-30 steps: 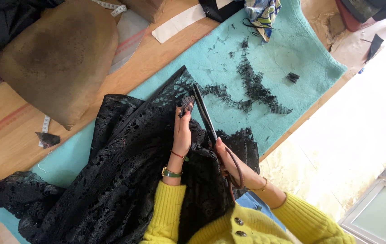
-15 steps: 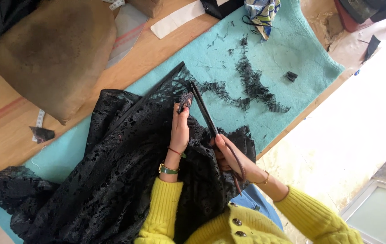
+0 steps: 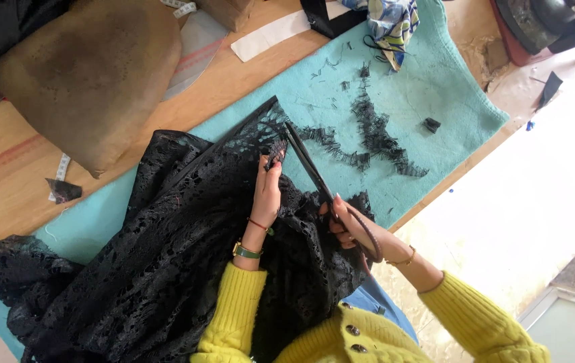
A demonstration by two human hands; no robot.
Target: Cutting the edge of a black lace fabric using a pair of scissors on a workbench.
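Here your right hand (image 3: pixel 351 225) is clenched through the loops of the long dark scissors (image 3: pixel 314 173), low and right of centre in the frame, with the blades running up and to the left toward the lace edge; that long reach lets the tips meet the cloth while your wrist stays clear of the bunched folds. Your left hand (image 3: pixel 267 191), just left of the blades, is pinching a small bit of the black lace fabric (image 3: pixel 166 269) between fingertips at the very edge, apparently to keep that edge taut and lifted where the blades come in. The rest of the lace spills down over your lap and out to the lower left of the frame, heaped loosely so only the working edge lies flat. That edge rests on the turquoise mat (image 3: pixel 435 101), which spreads toward the upper right. Black lace trimmings (image 3: pixel 375 138) lie scattered on the mat just beyond the scissor tips, well apart from your hands. A brown cushion (image 3: pixel 89 74) sits in the upper left on the wooden floor (image 3: pixel 5 181).
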